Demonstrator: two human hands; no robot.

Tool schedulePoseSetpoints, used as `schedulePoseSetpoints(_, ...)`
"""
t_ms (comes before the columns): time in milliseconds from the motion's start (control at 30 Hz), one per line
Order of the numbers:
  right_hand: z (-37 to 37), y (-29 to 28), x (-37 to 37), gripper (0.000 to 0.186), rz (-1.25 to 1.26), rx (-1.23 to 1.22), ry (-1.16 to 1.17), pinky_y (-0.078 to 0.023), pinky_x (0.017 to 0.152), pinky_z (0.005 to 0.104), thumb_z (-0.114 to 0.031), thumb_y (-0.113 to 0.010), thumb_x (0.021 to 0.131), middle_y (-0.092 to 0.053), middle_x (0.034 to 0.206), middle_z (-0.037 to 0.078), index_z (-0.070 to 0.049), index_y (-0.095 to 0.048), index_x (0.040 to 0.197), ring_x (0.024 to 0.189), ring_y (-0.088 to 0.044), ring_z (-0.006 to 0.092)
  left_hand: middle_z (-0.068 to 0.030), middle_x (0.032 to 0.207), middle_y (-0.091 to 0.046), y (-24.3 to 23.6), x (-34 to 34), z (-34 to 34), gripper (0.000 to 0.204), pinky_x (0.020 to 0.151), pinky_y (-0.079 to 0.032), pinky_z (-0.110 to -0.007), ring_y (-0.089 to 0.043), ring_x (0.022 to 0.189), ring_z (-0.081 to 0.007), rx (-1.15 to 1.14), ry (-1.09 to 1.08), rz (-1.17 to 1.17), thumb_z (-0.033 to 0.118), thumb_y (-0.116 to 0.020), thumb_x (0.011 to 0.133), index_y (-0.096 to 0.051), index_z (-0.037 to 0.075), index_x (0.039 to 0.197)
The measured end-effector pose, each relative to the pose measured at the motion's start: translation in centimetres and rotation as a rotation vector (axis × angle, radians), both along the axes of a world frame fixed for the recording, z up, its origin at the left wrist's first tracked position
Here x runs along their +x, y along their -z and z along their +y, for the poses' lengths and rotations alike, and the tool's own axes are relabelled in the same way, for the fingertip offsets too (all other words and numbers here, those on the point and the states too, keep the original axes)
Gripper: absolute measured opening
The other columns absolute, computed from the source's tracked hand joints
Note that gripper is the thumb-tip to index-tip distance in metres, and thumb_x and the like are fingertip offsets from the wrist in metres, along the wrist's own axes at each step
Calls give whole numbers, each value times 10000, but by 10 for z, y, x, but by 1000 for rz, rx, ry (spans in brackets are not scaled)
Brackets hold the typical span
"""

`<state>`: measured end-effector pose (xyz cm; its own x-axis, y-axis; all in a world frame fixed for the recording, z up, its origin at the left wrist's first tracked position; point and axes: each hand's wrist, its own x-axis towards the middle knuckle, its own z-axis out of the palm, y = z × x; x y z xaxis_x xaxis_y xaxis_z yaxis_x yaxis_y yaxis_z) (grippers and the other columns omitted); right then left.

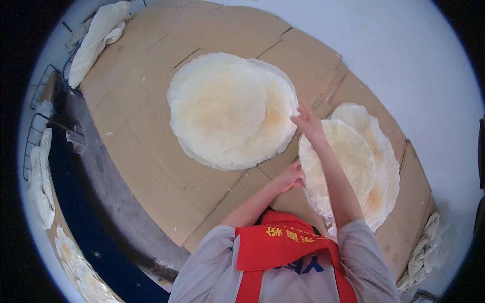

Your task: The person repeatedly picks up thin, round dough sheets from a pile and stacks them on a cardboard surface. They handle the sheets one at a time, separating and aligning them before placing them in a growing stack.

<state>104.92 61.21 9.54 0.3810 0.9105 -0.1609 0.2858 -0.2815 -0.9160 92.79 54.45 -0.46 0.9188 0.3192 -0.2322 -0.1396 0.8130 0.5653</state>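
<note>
Both my arms reach forward, nearly crossing.
My right hand point(306, 122) stretches farthest, fingers spread; my left hand point(290, 178) sits nearer, fingers curled.

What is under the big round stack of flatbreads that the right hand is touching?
Flattened cardboard sheets lie under the larger stack of flatbreads; the right hand touches its edge. How many breads lie beneath the top ones, and the cardboard directly below, is covered.

Flattened brown cardboard sheets point(151, 166), seemingly cut-open boxes, cover the worktop in overlapping panels, with seams and fold lines running across them from the near edge to the far corner. The only label-like thing is a band of yellow lettering point(287, 234) on the red apron point(273, 250) of the person at the lower edge. No signs or screens show.
</note>
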Motion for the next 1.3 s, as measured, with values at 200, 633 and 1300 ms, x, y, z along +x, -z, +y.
schedulePoseSetpoints(200, -148, 28, 0, 675, -589, -24, -192, -341, 961, 374, -231, -656, 713, -366, 1310, 181, -53, -348, 1287, 1210, -361, 293, -94, 1040, -561, 7, 26, -20, 442, 737, -477, -308, -563, 908, -186, 30, -376, 265, 50, -572, 738, -438, 22, 1157)
schedulePoseSetpoints(633, -251, -19, 174, 197, 169, -4, 551, -490, 549, 284, -142, -591, 781, -629, 781, 82, 30, -607, 876, 638, -601, 147, -99, 987, -609, 31, 27, -4, 264, 757, -472, -313, -594, 858, -200, 117, -363, 430, -9, -543, 764, -550, -26, 1027)
schedulePoseSetpoints(1300, -155, -196, 183, 244, -776, -164, 292, -392, 489, 291, -203, -542, 795, -523, 557, 35, 17, -542, 690, 520, -454, 83, -82, 1010, -595, 5, 8, 19, 310, 772, -471, -307, -587, 868, -163, -95, -221, 259, 77, -503, 811, -496, 10, 1113)
